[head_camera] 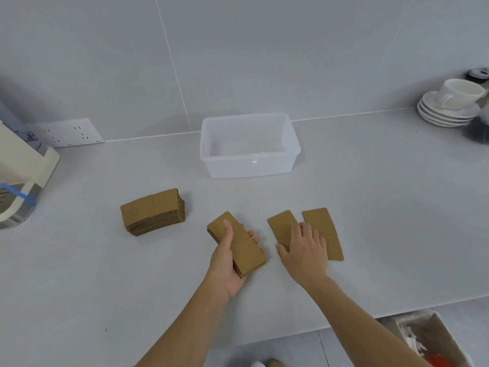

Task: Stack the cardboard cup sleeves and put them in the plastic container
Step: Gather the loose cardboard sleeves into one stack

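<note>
Grey counter (pixel 370 207): plastic container (pixel 250 165) empty by the wall; in front of it, left hand (pixel 232 260) clamps several sleeves (pixel 246 250), right hand (pixel 307 250) lies spread on two flat sleeves (pixel 321 223); sleeve stack (pixel 153 211) front-left.

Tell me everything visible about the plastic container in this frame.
The container is a rectangular tub of translucent, whitish plastic with rounded corners and a slightly flared rim, no lid in sight. It stands upright on the grey counter, close to the tiled back wall, beyond the loose sleeves and the big stack. It looks empty: only its glossy floor shows, no sleeves inside yet. Neither hand touches it, and nothing leans against it.
</note>
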`<control>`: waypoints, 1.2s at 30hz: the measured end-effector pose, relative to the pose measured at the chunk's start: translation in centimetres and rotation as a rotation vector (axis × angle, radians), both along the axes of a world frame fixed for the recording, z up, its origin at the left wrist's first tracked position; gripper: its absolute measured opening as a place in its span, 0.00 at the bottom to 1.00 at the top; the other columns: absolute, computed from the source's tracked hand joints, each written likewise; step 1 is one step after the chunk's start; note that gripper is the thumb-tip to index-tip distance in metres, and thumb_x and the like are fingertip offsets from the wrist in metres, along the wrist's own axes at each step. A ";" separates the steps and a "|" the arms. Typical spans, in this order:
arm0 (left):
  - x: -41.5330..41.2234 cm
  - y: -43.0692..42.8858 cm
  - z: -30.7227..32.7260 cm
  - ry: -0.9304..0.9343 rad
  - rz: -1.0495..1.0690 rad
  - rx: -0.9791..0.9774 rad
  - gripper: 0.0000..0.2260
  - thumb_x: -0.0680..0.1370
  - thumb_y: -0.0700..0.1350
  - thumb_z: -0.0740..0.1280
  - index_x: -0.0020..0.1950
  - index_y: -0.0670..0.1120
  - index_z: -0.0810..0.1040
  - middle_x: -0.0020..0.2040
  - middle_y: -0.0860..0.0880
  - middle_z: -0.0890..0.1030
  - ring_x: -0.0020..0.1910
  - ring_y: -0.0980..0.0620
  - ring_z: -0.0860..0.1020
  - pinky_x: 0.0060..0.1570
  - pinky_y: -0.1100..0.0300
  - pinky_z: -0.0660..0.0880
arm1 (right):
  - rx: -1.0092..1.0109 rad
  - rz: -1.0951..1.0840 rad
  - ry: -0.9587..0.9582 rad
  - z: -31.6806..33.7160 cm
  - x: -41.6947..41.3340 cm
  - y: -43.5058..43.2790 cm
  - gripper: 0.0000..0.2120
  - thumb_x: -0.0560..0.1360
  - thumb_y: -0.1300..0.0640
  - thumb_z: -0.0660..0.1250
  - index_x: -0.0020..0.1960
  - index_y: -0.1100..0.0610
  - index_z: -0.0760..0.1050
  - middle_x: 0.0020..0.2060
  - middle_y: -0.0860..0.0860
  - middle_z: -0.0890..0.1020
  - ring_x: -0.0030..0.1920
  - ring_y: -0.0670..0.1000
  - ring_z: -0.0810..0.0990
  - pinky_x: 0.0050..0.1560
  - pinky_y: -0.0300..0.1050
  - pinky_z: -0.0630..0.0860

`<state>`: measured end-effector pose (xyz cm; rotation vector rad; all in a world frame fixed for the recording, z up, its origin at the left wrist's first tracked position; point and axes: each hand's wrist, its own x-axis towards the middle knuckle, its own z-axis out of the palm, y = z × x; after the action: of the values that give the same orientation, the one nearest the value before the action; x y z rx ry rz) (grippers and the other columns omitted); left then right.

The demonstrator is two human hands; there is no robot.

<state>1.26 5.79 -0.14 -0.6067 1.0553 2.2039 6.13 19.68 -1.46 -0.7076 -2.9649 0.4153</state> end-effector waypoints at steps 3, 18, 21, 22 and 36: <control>-0.1 0.0 0.1 -0.003 0.001 0.019 0.24 0.73 0.60 0.63 0.60 0.45 0.76 0.51 0.42 0.81 0.52 0.44 0.80 0.54 0.43 0.76 | -0.006 0.008 0.004 0.1 -0.2 0.1 0.18 0.74 0.51 0.62 0.60 0.60 0.67 0.62 0.56 0.72 0.59 0.56 0.71 0.57 0.48 0.67; -0.8 -0.9 0.4 0.032 -0.058 0.104 0.30 0.65 0.66 0.64 0.57 0.45 0.77 0.49 0.42 0.81 0.48 0.44 0.80 0.48 0.47 0.78 | -0.192 0.104 0.270 3.1 -2.0 -2.8 0.24 0.70 0.49 0.69 0.60 0.62 0.71 0.57 0.57 0.76 0.56 0.58 0.74 0.57 0.52 0.69; -0.8 -1.2 0.6 0.073 -0.101 0.121 0.30 0.71 0.67 0.59 0.58 0.44 0.78 0.53 0.42 0.83 0.53 0.43 0.81 0.50 0.48 0.77 | -0.232 0.171 0.270 3.6 -2.1 -4.0 0.22 0.70 0.51 0.68 0.59 0.62 0.71 0.57 0.57 0.76 0.56 0.58 0.74 0.56 0.50 0.69; -0.8 -1.3 0.5 0.079 -0.110 0.130 0.30 0.72 0.67 0.58 0.60 0.45 0.78 0.55 0.42 0.83 0.56 0.43 0.80 0.52 0.48 0.77 | -0.242 0.192 0.272 3.7 -2.1 -4.4 0.22 0.69 0.51 0.67 0.59 0.61 0.72 0.57 0.57 0.76 0.55 0.58 0.74 0.55 0.50 0.69; -0.6 -2.2 0.2 0.028 -0.089 0.157 0.29 0.66 0.62 0.68 0.59 0.45 0.78 0.55 0.43 0.82 0.57 0.44 0.79 0.56 0.47 0.75 | -0.307 0.326 0.211 3.6 -1.9 -7.8 0.29 0.66 0.42 0.52 0.58 0.58 0.72 0.59 0.54 0.73 0.57 0.53 0.71 0.59 0.48 0.70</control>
<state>0.61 3.62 0.03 -0.4517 0.8949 2.1976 4.28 11.90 2.15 -0.1745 -2.8403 0.9194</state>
